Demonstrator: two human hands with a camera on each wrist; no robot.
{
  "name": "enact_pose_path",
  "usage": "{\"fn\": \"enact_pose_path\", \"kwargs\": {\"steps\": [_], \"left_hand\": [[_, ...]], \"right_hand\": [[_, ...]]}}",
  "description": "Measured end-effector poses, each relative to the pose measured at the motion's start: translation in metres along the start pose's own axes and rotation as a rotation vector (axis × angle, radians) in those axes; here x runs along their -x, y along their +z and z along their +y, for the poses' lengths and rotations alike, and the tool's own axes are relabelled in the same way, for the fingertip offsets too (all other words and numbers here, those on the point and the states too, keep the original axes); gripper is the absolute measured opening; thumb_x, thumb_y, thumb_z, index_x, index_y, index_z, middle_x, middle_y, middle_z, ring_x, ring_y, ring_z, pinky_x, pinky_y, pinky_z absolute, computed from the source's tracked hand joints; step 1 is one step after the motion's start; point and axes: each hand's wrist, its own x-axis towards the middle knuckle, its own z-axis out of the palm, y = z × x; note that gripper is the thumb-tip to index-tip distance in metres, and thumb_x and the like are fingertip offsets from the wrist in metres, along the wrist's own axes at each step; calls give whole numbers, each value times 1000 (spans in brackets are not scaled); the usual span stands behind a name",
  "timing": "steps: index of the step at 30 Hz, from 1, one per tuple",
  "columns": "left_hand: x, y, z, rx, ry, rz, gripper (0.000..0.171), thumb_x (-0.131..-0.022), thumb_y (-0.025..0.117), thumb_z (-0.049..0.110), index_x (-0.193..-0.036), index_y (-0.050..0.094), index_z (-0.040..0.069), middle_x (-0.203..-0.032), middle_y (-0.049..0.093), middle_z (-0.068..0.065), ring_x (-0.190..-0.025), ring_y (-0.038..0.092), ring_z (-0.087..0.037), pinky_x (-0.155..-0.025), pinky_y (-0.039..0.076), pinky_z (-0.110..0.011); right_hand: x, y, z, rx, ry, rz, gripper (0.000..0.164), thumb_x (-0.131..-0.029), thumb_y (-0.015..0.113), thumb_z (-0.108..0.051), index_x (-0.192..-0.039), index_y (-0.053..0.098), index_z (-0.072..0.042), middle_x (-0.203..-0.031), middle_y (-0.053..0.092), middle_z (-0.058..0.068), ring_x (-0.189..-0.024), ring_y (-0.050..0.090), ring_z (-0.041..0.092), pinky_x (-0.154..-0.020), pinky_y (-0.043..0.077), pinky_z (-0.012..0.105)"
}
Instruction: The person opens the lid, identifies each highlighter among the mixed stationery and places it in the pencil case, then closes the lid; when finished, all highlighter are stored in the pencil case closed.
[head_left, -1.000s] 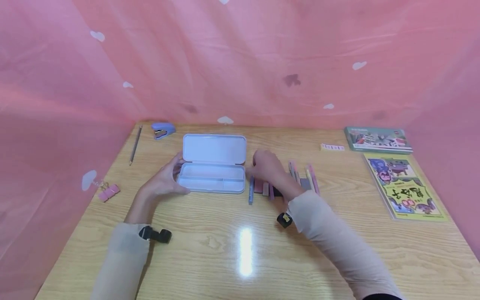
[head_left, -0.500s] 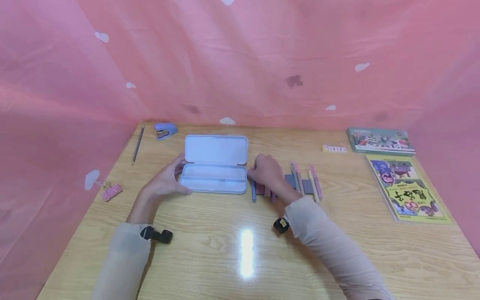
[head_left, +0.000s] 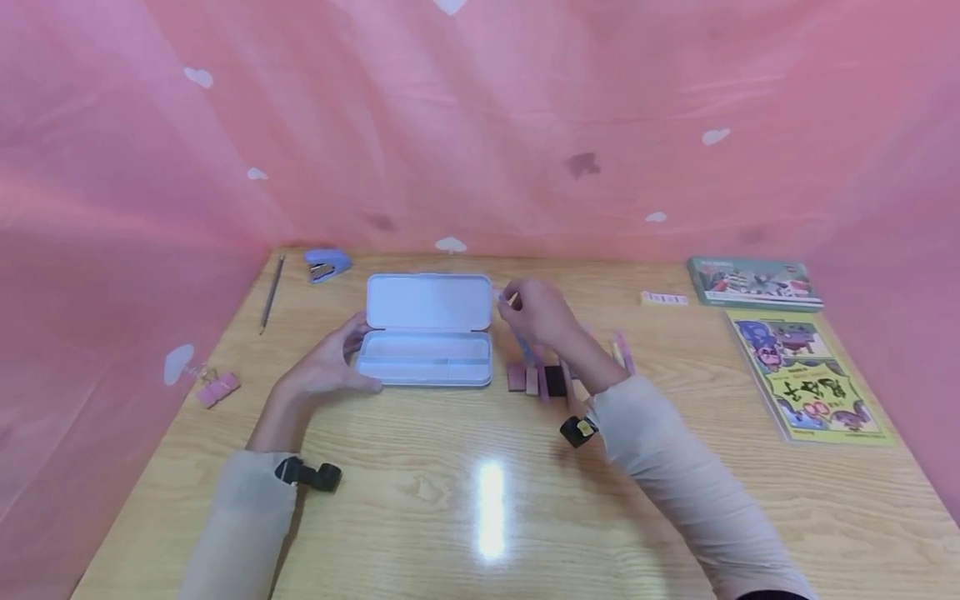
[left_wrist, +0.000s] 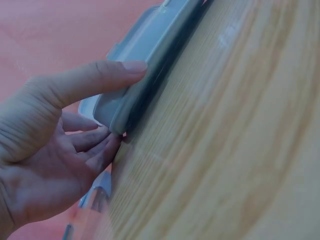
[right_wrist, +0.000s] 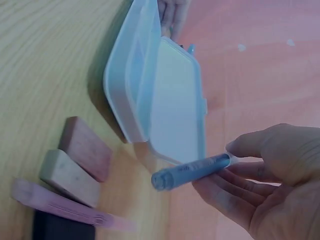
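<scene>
A light blue pencil case [head_left: 423, 368] lies with its lid [head_left: 429, 302] raised in the head view; its divided tray holds nothing. My left hand [head_left: 326, 360] holds the case's left end, thumb at the front edge and fingers behind, as the left wrist view shows. My right hand [head_left: 542, 315] pinches a blue marker [right_wrist: 192, 172] by one end, lifted off the table to the right of the case. Below it lie a reddish eraser [right_wrist: 86, 148], a pale eraser [right_wrist: 70, 176], a purple pen [right_wrist: 62, 204] and a black block [head_left: 555, 381]. The right forearm partly hides more pens.
At the back left are a purple stapler [head_left: 327, 264] and a grey pencil [head_left: 272, 296]. A pink binder clip [head_left: 218, 389] lies on the left. A small pale strip [head_left: 663, 297], a green box [head_left: 756, 282] and a yellow book [head_left: 808, 377] lie on the right.
My right hand has taken the blue marker from the right of the case and lifted it up and back. The left hand stays on the pencil case.
</scene>
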Motion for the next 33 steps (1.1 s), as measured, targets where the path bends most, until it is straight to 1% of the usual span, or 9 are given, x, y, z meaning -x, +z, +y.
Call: {"fn": "enact_pose_path", "kwargs": {"steps": [3,8,11,15,19,23,27,31,33], "left_hand": [[0,-1,-1,38,5,-10,124,-61,89,24,-153,6,18,-145,34,-12,-139,27,-33,-116,23,-45],[-1,-1,-3,89,6,-23,117,-66,86,17,-152,7,15,-148,32,-13,-139,27,-33,-115,25,-45],[-3,-1,-4,99,11,-22,114,-68,84,12,-152,7,13,-149,31,-15,-138,28,-35,-115,25,-46],[-5,-1,-4,90,6,-17,114,-68,84,11,-152,8,13,-148,32,-16,-138,29,-36,-115,25,-47],[-4,-1,-2,67,3,-9,117,-65,87,17,-152,9,16,-147,34,-13,-137,32,-33,-115,26,-45],[-3,-1,0,56,11,-3,119,-63,88,20,-152,10,17,-147,36,-11,-137,32,-32,-115,26,-46],[-3,-2,-1,77,25,-2,119,-63,88,15,-152,9,15,-146,36,-13,-137,31,-33,-115,25,-46],[-3,-2,-4,108,40,-8,117,-64,87,9,-152,9,13,-146,36,-15,-137,30,-35,-114,26,-45],[-4,-2,-4,115,46,-8,117,-64,86,8,-152,10,13,-147,35,-15,-137,30,-35,-115,26,-45]], "right_hand": [[-3,-2,-3,13,-8,-16,26,-87,58,-15,-106,67,1,-84,70,12,-67,64,19,-55,53,26],[-9,0,-13,46,-38,-81,35,-82,59,-11,-114,65,0,-87,69,11,-67,61,17,-54,50,24],[-14,1,-23,95,-102,-102,33,-83,58,-8,-115,65,1,-88,70,11,-66,60,17,-56,49,26],[-23,8,-40,146,-207,-104,25,-85,61,-7,-108,69,1,-90,71,11,-74,63,18,-66,53,28],[-32,23,-53,215,-314,-90,16,-83,68,-9,-98,73,-4,-91,72,7,-82,65,17,-74,54,30],[-41,46,-66,302,-412,-82,6,-83,68,-8,-86,74,-9,-83,71,1,-79,63,16,-75,52,30],[-46,70,-78,347,-436,-127,9,-86,64,-8,-85,72,-11,-83,69,0,-80,62,17,-74,52,30],[-48,91,-84,409,-430,-192,12,-90,60,-10,-92,71,-12,-88,68,0,-83,61,16,-75,54,29],[-49,100,-85,465,-427,-205,15,-91,57,-10,-95,71,-12,-89,66,0,-83,60,16,-75,54,29]]}}
